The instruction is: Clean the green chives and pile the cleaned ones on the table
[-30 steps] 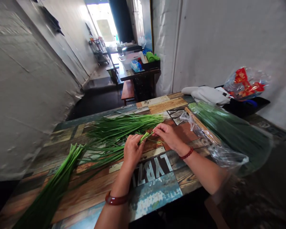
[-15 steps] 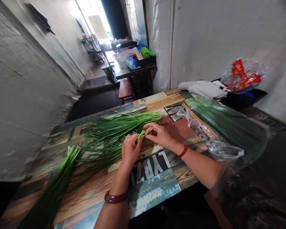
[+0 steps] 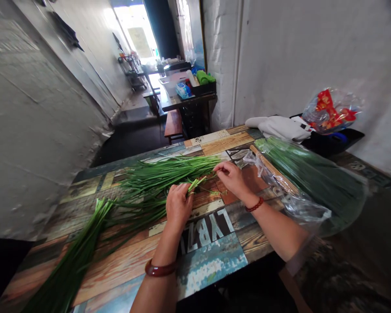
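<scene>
My left hand (image 3: 179, 202) is closed round a small bunch of garlic chives (image 3: 195, 184), their pale cut ends sticking out to the right. The long green leaves of that bunch trail left across the table. To the right, my right hand (image 3: 228, 176) is apart from the bunch, its thumb and fingertips pinched together; whatever they hold is too small to make out. Just behind both hands lies a loose pile of chives (image 3: 169, 171). A separate bundle of chives (image 3: 87, 234) rests at the left front, pale ends pointing away from me.
The table (image 3: 211, 256) has a patchwork wood pattern. On its right lie a plastic bag of chives (image 3: 306, 178), a wooden stick (image 3: 273, 169) and a grey cloth (image 3: 280, 127). A red-printed clear bag (image 3: 334, 111) sits behind. Farther off stand another table (image 3: 169, 102) and a bench (image 3: 173, 124).
My right hand has pulled away from the stem ends, moving right. My left hand keeps its grip on the bunch. The camera view has shifted slightly.
</scene>
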